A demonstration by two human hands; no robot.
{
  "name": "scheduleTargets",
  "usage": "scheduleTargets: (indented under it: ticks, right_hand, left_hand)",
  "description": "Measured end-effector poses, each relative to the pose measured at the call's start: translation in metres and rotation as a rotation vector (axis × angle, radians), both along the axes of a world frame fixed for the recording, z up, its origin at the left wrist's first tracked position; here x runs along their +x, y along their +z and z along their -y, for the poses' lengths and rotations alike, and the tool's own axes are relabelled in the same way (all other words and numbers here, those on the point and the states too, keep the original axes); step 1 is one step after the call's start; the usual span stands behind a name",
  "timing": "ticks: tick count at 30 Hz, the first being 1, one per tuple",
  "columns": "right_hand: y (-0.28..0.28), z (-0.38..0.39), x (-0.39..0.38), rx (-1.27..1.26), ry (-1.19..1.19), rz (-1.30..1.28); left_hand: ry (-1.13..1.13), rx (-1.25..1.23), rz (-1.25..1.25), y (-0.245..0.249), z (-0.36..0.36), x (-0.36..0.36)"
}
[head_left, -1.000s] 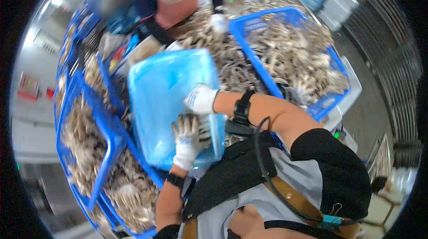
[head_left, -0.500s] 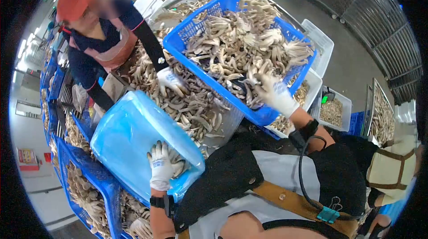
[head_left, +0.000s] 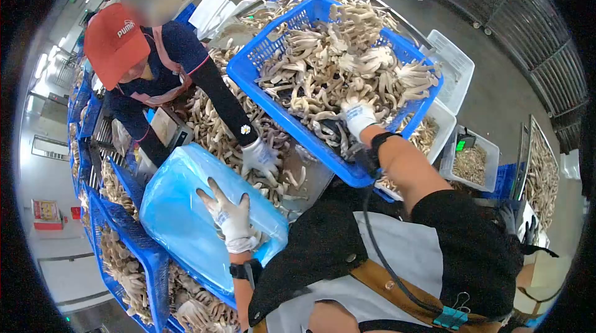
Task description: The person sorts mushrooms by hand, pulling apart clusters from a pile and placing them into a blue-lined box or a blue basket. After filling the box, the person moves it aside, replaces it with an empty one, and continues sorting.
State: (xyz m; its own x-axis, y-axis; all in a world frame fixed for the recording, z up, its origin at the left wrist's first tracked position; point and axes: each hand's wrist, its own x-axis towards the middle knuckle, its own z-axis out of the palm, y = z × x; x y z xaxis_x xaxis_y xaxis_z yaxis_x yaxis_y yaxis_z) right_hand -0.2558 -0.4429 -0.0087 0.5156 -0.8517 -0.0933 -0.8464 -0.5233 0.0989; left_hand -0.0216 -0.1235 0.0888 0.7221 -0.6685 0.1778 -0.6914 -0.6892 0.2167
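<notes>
My gloved left hand (head_left: pixel 233 218) is open, its fingers spread above a box lined with blue plastic film (head_left: pixel 186 190). A few oyster mushrooms lie in the box, partly hidden behind that hand. My gloved right hand (head_left: pixel 359 117) reaches down into a large blue basket (head_left: pixel 245 63) heaped with oyster mushrooms (head_left: pixel 335 54). Its fingers are sunk among the mushrooms, so their grip is hidden. Between box and basket, loose mushrooms (head_left: pixel 217 109) cover the table, where a co-worker's gloved hand (head_left: pixel 261 158) rests on them.
Across the table leans a co-worker in a red cap (head_left: pixel 118 44). Blue crates of mushrooms (head_left: pixel 124 265) stand at the left. Beyond the basket are white tubs (head_left: pixel 456 66), and a bin of small pieces (head_left: pixel 472 162) sits at the right. Metal racks (head_left: pixel 534 35) line the far right.
My right hand has moved left and deeper into the basket's mushrooms. My left hand has lifted from the mushrooms in the lined box, fingers spread wider. The co-worker's hand has shifted toward me.
</notes>
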Motion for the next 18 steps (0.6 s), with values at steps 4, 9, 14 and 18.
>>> scheduleTargets:
  ticks: [4, 9, 14, 18]
  right_hand:
    - [0.022, 0.03, -0.032, -0.015, 0.157, 0.0]
    - [0.08, 0.047, -0.053, 0.287, -0.019, 0.225]
    - [0.124, 0.05, -0.058, 0.793, -0.008, 1.041]
    - [0.124, 0.054, -0.05, 0.838, 0.0, 1.228]
  left_hand:
    - [0.199, -0.139, -0.226, -0.006, -0.004, -0.012]
    - [0.264, -0.032, -0.157, 0.011, -0.01, -0.017]
    - [0.22, -0.209, -0.02, 0.049, -0.012, -0.024]
    - [0.216, -0.105, -0.079, 0.062, -0.003, -0.02]
